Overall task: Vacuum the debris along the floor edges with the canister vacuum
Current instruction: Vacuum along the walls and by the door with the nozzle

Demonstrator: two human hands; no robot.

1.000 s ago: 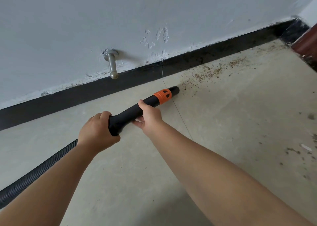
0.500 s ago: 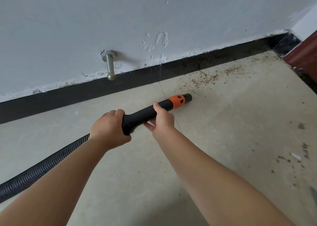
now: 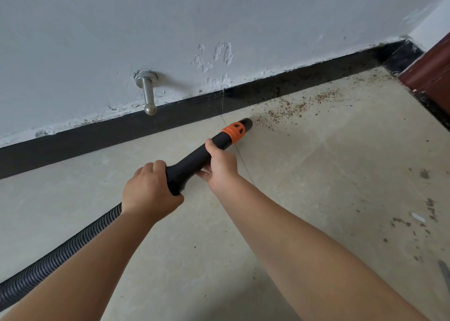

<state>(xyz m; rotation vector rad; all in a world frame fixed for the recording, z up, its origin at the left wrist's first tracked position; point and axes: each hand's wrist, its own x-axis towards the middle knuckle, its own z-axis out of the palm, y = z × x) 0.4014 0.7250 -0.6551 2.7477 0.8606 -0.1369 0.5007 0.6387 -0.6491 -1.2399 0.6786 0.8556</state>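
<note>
A ribbed black flexible vacuum hose point(image 3: 56, 257) rises from the lower left corner to the left hand point(image 3: 148, 189), whose fingers are curled tight around the wide rear end of the black plastic vacuum wand point(image 3: 194, 161). Above, a brushed-metal door stopper with a ball tip point(image 3: 147, 93) sticks out of the pale grey plastered wall point(image 3: 97, 28), over the black skirting strip point(image 3: 97, 130). The right hand point(image 3: 220, 166) clasps the wand further forward, thumb on top and fingers wrapped beneath, just behind the orange plastic collar point(image 3: 234, 131). The wand's open black tip point(image 3: 246, 122) points low over the beige tiled floor point(image 3: 316, 174), just beside the near edge of the brown crumbly debris point(image 3: 289, 106) scattered along the skirting toward the corner. At far right stands a dark red wooden door frame point(image 3: 433, 72), with darker specks point(image 3: 426, 213) on the floor below it
</note>
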